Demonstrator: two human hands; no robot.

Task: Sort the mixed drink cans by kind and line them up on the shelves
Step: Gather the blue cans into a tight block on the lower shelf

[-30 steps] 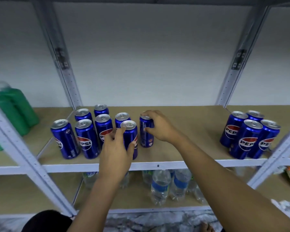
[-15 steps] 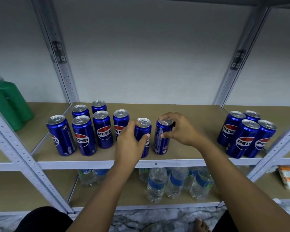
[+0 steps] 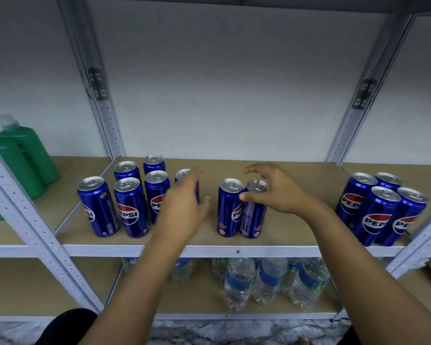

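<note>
Blue Pepsi cans stand on the brown shelf. Several form a cluster at the left. Two stand side by side in the middle: a left can and a right can. Several more stand at the right end. My left hand is blurred, its fingers straight, holding nothing, in the gap between the left cluster and the middle pair; it hides part of one can. My right hand has its thumb on the front of the right middle can, with the fingers arched apart above its top.
Green bottles stand on the neighbouring shelf at the left. Water bottles fill the shelf below. Grey uprights rise at the back left and back right. A slanted front post crosses the left side.
Both hands slid a can each to the right, and the two now stand together mid-shelf. My left hand let go and drew back left. My right hand's fingers lifted off the can's top.
</note>
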